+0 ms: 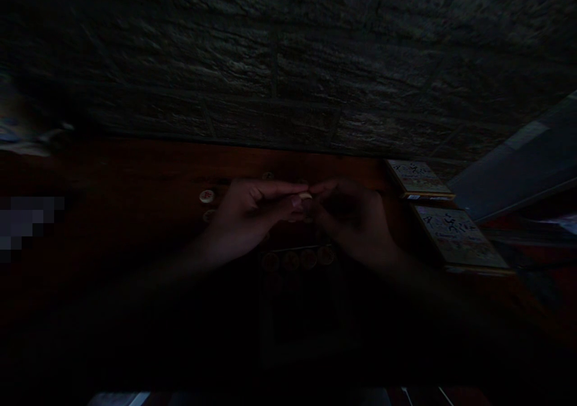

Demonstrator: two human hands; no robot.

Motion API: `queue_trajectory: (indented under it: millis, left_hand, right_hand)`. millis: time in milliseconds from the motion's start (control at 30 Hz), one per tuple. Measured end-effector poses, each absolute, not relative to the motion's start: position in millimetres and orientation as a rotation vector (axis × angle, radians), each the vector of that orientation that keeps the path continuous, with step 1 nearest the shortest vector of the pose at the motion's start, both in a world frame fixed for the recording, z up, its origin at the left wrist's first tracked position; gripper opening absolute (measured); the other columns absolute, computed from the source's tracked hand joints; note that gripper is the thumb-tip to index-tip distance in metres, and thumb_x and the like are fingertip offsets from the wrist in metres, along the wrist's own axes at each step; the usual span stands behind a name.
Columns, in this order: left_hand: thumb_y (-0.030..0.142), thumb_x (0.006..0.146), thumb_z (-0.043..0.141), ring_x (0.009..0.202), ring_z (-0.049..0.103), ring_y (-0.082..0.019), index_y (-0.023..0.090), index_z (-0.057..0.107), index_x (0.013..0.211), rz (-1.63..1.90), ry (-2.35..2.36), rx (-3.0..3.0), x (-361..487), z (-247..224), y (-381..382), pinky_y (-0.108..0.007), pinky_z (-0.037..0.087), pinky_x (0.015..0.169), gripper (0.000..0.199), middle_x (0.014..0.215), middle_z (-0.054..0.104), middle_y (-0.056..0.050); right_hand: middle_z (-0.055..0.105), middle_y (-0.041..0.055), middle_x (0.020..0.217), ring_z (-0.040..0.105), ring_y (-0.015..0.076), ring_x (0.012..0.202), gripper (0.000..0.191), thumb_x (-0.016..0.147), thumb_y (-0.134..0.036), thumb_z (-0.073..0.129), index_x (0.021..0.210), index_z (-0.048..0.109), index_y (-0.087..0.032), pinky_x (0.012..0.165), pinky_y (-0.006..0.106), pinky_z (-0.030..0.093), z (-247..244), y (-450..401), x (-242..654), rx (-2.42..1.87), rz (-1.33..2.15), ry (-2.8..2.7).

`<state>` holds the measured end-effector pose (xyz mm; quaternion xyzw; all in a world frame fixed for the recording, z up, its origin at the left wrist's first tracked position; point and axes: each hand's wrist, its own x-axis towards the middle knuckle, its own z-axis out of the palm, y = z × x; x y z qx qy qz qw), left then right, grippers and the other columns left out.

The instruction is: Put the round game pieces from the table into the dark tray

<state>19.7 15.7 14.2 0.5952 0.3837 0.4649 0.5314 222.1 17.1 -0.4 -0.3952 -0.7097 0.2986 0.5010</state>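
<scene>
In dim light, my left hand and my right hand meet at the fingertips over a dark reddish wooden table. Between their fingers is a small pale round piece, pinched by both. Left of my left hand lies a round piece with a red mark, with another pale piece just below it. Closer to me, a row of several round pieces sits along the far end of a dark tray or box. Other pieces beneath my hands are partly hidden.
Two flat printed boxes lie at the right, one farther back and one nearer. A stone-patterned wall rises behind the table. A grey panel stands at the far right. Something pale is at the left edge.
</scene>
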Motion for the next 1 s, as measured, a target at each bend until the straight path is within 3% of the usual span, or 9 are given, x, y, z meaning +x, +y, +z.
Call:
queue_trajectory:
  millis: [200,433,733,1000]
  left_hand:
    - [0.029,0.088,0.085,0.097,0.084,-0.023,0.024,0.086,0.106,1.102,0.895,1.387,20.2,16.1,15.1,-0.036,0.071,0.09,0.018,0.109,0.086,-0.005]
    - [0.023,0.09,0.082,0.095,0.084,-0.023,0.022,0.085,0.109,1.112,0.863,1.335,20.3,17.3,14.2,-0.035,0.071,0.088,0.019,0.11,0.086,-0.005]
    - [0.016,0.081,0.09,0.1,0.083,-0.022,0.022,0.086,0.108,1.144,0.859,1.557,18.0,16.9,16.4,-0.031,0.069,0.092,0.028,0.112,0.085,-0.004]
    - [0.02,0.086,0.087,0.094,0.084,-0.021,0.019,0.085,0.106,1.106,0.738,1.654,18.5,10.2,18.0,-0.028,0.068,0.087,0.02,0.106,0.086,-0.006]
  right_hand:
    - [0.082,0.0032,0.087,0.075,0.016,0.072,0.027,0.09,-0.047,0.084,0.094,0.078,-0.021,0.064,0.027,0.059,1.0,17.6,219.8,-0.91,0.848,-1.679]
    - [0.084,0.0031,0.093,0.073,0.0131,0.068,0.009,0.091,-0.027,0.082,0.097,0.079,-0.021,0.055,0.023,0.054,-0.3,17.8,223.9,-0.909,0.919,-1.669]
    - [0.083,0.0025,0.083,0.078,0.0153,0.074,0.02,0.09,-0.04,0.085,0.09,0.079,-0.021,0.071,0.027,0.061,2.3,16.4,219.2,-0.84,0.947,-1.652]
    - [0.076,-0.0003,0.069,0.066,0.0119,0.058,0.032,0.085,-0.049,0.088,0.074,0.078,-0.02,0.054,0.023,0.05,6.5,15.2,218.6,-0.89,0.883,-1.627]
